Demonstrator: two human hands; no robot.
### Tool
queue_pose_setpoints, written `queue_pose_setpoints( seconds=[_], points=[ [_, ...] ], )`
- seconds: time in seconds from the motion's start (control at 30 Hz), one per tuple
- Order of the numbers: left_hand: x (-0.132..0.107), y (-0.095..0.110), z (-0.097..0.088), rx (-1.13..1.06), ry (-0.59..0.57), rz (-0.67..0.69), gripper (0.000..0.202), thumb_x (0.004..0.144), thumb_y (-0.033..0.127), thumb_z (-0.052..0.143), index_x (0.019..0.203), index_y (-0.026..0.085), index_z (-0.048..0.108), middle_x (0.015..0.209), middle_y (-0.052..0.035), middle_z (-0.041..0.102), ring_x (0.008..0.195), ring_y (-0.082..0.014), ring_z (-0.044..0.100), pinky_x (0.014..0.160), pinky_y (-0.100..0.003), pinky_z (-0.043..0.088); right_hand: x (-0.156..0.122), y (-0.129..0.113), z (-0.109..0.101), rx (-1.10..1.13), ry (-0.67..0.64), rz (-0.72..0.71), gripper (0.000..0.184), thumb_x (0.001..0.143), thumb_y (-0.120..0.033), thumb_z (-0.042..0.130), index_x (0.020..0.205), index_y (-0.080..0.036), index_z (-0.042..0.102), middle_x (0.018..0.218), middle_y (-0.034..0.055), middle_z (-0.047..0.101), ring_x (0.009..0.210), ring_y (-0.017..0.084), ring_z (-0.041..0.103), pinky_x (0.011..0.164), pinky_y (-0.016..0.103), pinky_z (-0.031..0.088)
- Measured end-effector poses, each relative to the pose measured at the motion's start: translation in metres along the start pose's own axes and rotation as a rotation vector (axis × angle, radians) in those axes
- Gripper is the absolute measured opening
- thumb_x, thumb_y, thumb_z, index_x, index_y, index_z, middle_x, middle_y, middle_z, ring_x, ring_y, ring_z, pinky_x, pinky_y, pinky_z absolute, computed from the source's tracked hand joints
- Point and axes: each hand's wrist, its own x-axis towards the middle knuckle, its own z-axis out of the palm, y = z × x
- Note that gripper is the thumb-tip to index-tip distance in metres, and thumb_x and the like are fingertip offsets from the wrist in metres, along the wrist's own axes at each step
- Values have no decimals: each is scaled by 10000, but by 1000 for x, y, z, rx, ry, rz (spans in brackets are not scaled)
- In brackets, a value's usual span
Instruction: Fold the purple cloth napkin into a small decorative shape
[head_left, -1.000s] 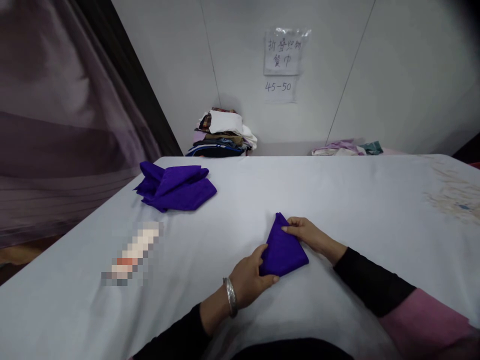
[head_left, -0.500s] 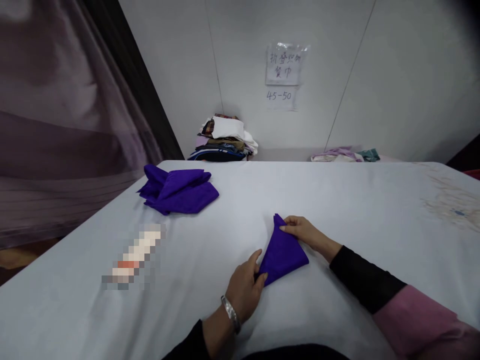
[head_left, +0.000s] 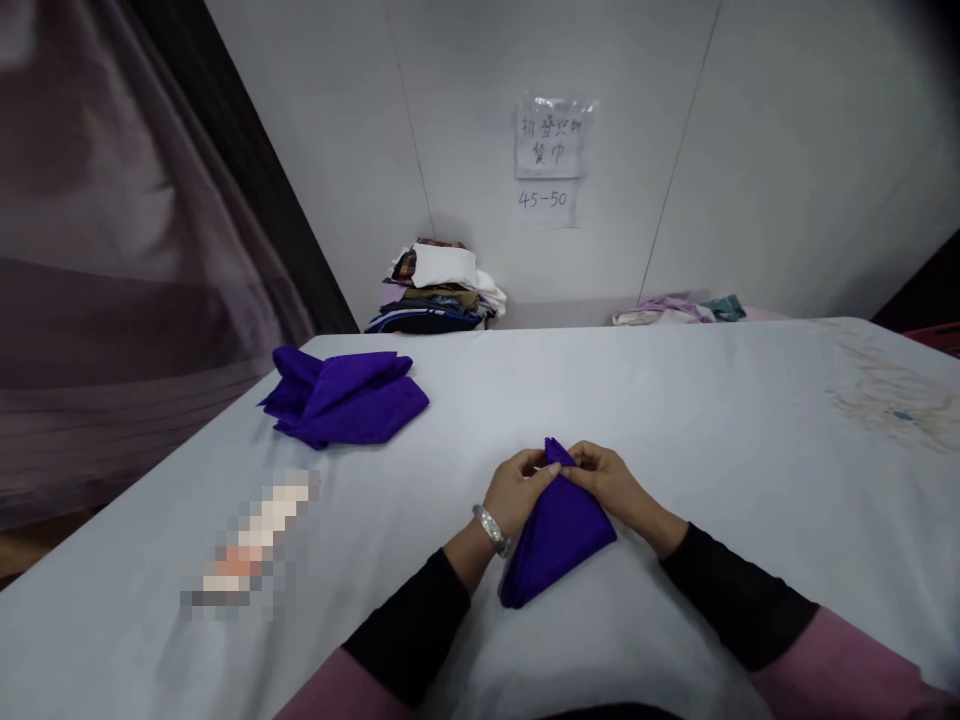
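A folded purple cloth napkin (head_left: 564,535) stands out against the white tablecloth in front of me, wide at the bottom and narrowing to a gathered tip. Just below that tip, my left hand (head_left: 519,488) pinches the left side between thumb and fingers. My right hand (head_left: 604,480) grips the same narrow part from the right, its thumb close to the left one. The lower edge spreads freely below both hands. Some of my fingertips are hidden behind the cloth.
A loosely bunched purple cloth (head_left: 349,400) lies at the table's back left, with a pixelated object (head_left: 251,540) nearer me. Beyond the white-covered table (head_left: 720,420) are a pile of folded clothes (head_left: 442,285) and more fabric (head_left: 667,309). Handwritten paper signs (head_left: 551,145) hang on the wall.
My left hand has moved up from the napkin's lower left corner to the narrow top, beside my right hand. The lower left part of the napkin now hangs lower.
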Motion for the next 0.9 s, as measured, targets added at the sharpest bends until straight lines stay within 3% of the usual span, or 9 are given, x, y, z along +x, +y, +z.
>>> queue_pose_setpoints(
  seconds=[0.2, 0.47, 0.67, 0.9],
  points=[
    [17, -10, 15, -294, 94, -43, 274, 634, 310, 721, 852, 168, 635, 809, -28, 671, 768, -161, 607, 746, -296, 458, 4, 9, -5, -35, -29, -9, 262, 684, -413, 683, 733, -190, 555, 674, -37, 523, 602, 107, 469, 568, 248, 377],
    [18, -16, 15, -347, 118, -40, 306, 633, 306, 725, 875, 187, 578, 717, 31, 619, 661, -113, 575, 633, -235, 432, 3, 8, -2, -8, 15, -23, 308, 719, -415, 659, 926, -233, 522, 707, -32, 535, 640, 132, 503, 569, 256, 394],
    [14, -17, 17, -317, 157, -18, 260, 630, 299, 729, 784, 184, 554, 715, 37, 600, 664, -104, 561, 635, -228, 426, -1, 7, 0, -35, 40, -80, 207, 763, -354, 628, 871, -228, 504, 749, -26, 529, 675, 125, 493, 597, 253, 388],
    [13, -15, 16, -288, 161, 1, 254, 636, 322, 727, 775, 183, 566, 718, 35, 608, 653, -107, 560, 615, -223, 428, -3, 4, -1, -127, 36, -100, 195, 778, -388, 597, 884, -227, 564, 801, -1, 553, 750, 154, 505, 665, 276, 412]
  ],
)
